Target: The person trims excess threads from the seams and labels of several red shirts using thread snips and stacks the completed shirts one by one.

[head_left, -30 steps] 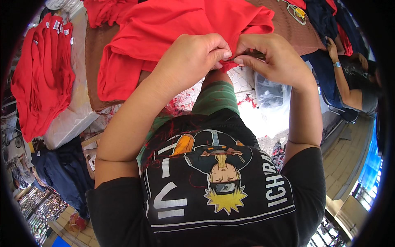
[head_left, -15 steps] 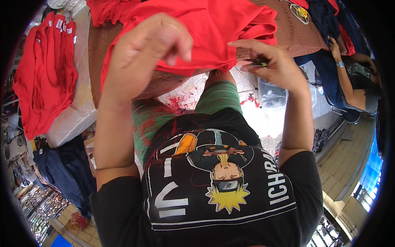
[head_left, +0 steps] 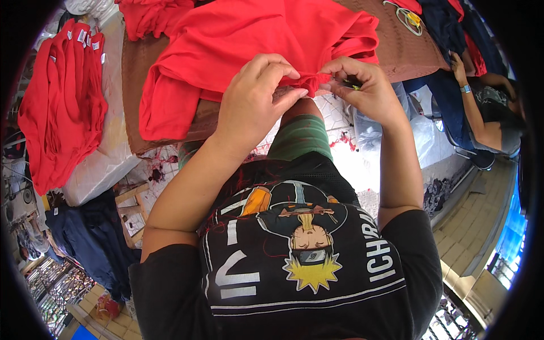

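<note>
A large red garment is spread over the table's near edge, its front part gathered into a small bunch between my two hands. My left hand pinches the hem from the left, thumb and fingertips closing on the fabric. From the right, my right hand grips the same bunch between thumb and forefinger. A small dark tool with a yellow-green spot is tucked in the right palm; most of it is hidden, so its kind does not show.
Brown padded covering lies on the table. Red garments with white tags hang at left, above dark blue clothing. A yellow-and-white cord lies far right. A clear plastic bag stands below; another person's arm reaches toward dark cloth.
My left hand has come down and right from above the cloth to pinch the hem. My right hand's fingers have closed on the fabric, and the garment's left part has shifted.
</note>
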A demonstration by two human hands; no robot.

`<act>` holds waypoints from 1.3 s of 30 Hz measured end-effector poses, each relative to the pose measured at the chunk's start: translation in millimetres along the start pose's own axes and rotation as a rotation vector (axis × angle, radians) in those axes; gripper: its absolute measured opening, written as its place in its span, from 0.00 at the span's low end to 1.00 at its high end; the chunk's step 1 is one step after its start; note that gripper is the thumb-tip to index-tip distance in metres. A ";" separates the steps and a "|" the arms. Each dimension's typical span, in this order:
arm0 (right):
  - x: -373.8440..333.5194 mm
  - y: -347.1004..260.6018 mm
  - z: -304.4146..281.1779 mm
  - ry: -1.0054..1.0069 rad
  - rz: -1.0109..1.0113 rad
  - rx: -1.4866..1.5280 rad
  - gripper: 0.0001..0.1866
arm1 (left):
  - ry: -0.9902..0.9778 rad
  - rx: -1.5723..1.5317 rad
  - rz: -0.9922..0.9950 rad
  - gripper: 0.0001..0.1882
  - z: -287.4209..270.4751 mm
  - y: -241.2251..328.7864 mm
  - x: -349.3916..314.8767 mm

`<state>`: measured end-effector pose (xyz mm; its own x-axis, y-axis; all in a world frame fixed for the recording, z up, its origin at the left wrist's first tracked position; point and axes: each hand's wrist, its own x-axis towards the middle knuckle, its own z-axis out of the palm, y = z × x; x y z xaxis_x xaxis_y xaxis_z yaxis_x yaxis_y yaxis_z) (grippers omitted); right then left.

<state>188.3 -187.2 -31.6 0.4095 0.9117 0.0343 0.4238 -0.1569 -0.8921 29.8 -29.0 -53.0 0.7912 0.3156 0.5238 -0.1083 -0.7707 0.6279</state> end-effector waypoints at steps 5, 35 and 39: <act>-1.7 -0.9 -0.3 -0.001 0.002 -0.013 0.14 | -0.019 -0.167 -0.102 0.07 -5.7 2.5 2.5; 23.3 -43.2 0.9 -0.062 -0.370 -0.381 0.08 | -0.101 -0.489 -0.324 0.06 -18.7 14.6 13.2; 18.1 -41.8 -1.3 0.073 -0.385 -0.416 0.11 | -0.054 -0.548 -0.351 0.07 -15.6 8.6 14.7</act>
<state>179.0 -164.6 6.9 0.2109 0.9063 0.3663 0.8298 0.0321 -0.5571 31.2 -22.4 -31.0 0.8631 0.4576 0.2137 -0.1182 -0.2284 0.9664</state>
